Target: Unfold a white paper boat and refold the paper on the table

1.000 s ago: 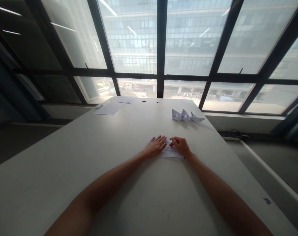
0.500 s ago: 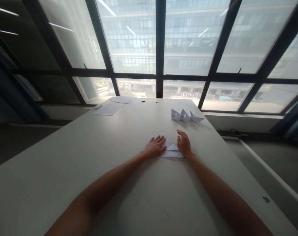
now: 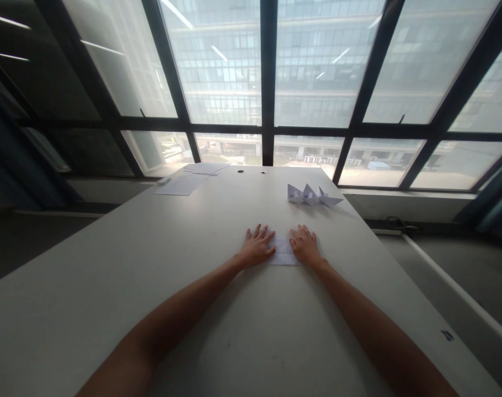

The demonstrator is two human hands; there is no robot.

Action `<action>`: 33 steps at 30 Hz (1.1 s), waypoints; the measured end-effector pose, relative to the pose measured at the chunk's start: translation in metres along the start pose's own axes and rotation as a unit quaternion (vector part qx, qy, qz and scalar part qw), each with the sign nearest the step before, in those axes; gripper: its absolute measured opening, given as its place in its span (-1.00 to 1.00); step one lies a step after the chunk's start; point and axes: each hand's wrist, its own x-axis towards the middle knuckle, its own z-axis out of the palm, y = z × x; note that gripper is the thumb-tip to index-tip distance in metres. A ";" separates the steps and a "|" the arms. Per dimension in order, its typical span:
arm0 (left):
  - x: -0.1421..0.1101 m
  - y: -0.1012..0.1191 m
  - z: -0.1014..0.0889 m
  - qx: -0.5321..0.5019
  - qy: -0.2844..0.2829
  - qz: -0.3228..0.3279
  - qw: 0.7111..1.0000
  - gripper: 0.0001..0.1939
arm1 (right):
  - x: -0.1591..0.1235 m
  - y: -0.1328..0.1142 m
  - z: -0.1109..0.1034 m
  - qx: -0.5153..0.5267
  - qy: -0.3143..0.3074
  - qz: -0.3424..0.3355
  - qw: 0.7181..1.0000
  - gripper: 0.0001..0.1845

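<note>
Across the far wall, tall dark-framed windows [image 3: 267,82] look out on a glass-fronted building, and below them a long pale table [image 3: 193,309] runs toward the viewer. At its far left corner lie some loose paper sheets [image 3: 188,179], and toward the far right stand three folded paper boats [image 3: 313,195] in a row, touching one another. Nearer, at about mid-table, a folded paper [image 3: 283,252] lies flat on the surface (white, small, its creases hard to read at this distance), showing only as a strip between the two hands. Left hand [image 3: 256,247] rests palm down on the paper's left part, fingers spread wide and stretched forward, gripping nothing. Right hand [image 3: 304,245] lies the same way on the paper's right part, fingers open and flat, pressing rather than grasping. Both thumbs point inward toward the exposed strip, close together but apart.
</note>
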 end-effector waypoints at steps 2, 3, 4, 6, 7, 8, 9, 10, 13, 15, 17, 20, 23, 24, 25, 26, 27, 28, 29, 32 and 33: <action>-0.001 0.002 0.000 0.013 0.024 0.010 1.000 -0.35 | 0.000 -0.001 0.000 0.001 0.001 -0.006 1.000 -0.47; -0.001 0.003 0.000 0.011 0.029 0.016 0.999 -0.35 | -0.001 -0.002 0.000 0.003 0.004 -0.010 1.000 -0.47; -0.001 0.003 0.001 0.006 0.029 0.020 0.999 -0.35 | -0.001 -0.002 0.000 0.006 0.008 -0.015 1.000 -0.48; -0.001 0.002 0.002 -0.011 0.025 0.023 0.999 -0.33 | -0.001 -0.003 0.000 0.013 0.016 -0.023 1.000 -0.50; -0.001 0.002 0.003 -0.018 0.022 0.025 0.999 -0.31 | -0.002 -0.004 -0.001 0.017 0.025 -0.025 0.999 -0.52; -0.001 0.001 0.003 -0.023 0.021 0.026 0.999 -0.29 | -0.002 -0.004 -0.003 0.022 0.036 -0.027 0.999 -0.54; 0.000 0.001 0.003 -0.026 0.019 0.027 0.999 -0.28 | -0.003 -0.006 -0.005 0.028 0.052 -0.030 0.998 -0.56; 0.000 0.000 0.004 -0.027 0.017 0.028 0.999 -0.26 | -0.003 -0.008 -0.007 0.035 0.071 -0.036 0.996 -0.57; 0.000 0.000 0.004 -0.026 0.009 0.030 0.999 -0.24 | -0.006 -0.018 -0.011 0.067 0.115 -0.085 0.987 -0.56; 0.000 0.000 0.004 -0.027 0.008 0.032 0.999 -0.24 | -0.008 -0.026 -0.010 0.091 0.110 -0.132 0.981 -0.50; 0.000 0.000 0.005 -0.027 0.009 0.034 0.999 -0.28 | -0.010 -0.032 -0.006 0.108 0.071 -0.171 0.977 -0.41; 0.001 -0.001 0.009 -0.023 0.007 0.037 0.999 -0.38 | -0.011 -0.035 0.003 0.111 0.000 -0.192 0.975 -0.36; 0.003 -0.002 0.012 -0.019 0.011 0.033 0.999 -0.39 | -0.010 -0.034 0.007 0.102 -0.026 -0.186 0.977 -0.41; 0.003 -0.002 0.012 -0.019 0.012 0.031 0.999 -0.39 | -0.010 -0.034 0.007 0.100 -0.029 -0.183 0.978 -0.41; 0.003 -0.002 0.012 -0.019 0.013 0.029 0.999 -0.38 | -0.010 -0.033 0.006 0.099 -0.030 -0.181 0.978 -0.41; 0.003 -0.002 0.012 -0.020 0.012 0.028 0.999 -0.38 | -0.010 -0.033 0.006 0.098 -0.032 -0.180 0.978 -0.41; 0.003 -0.002 0.012 -0.022 0.012 0.028 0.999 -0.37 | -0.010 -0.033 0.005 0.098 -0.032 -0.180 0.978 -0.41; 0.003 -0.002 0.011 -0.024 0.012 0.028 0.999 -0.36 | -0.010 -0.034 0.004 0.098 -0.031 -0.180 0.978 -0.41; 0.002 -0.001 0.011 -0.026 0.012 0.029 0.999 -0.35 | -0.010 -0.034 0.004 0.097 -0.029 -0.179 0.979 -0.41; 0.002 -0.001 0.009 -0.028 0.006 0.034 0.999 -0.33 | -0.011 -0.034 0.004 0.089 -0.024 -0.173 0.981 -0.40; 0.002 -0.001 0.008 -0.028 0.003 0.035 0.999 -0.32 | -0.012 -0.035 0.004 0.086 -0.023 -0.169 0.982 -0.40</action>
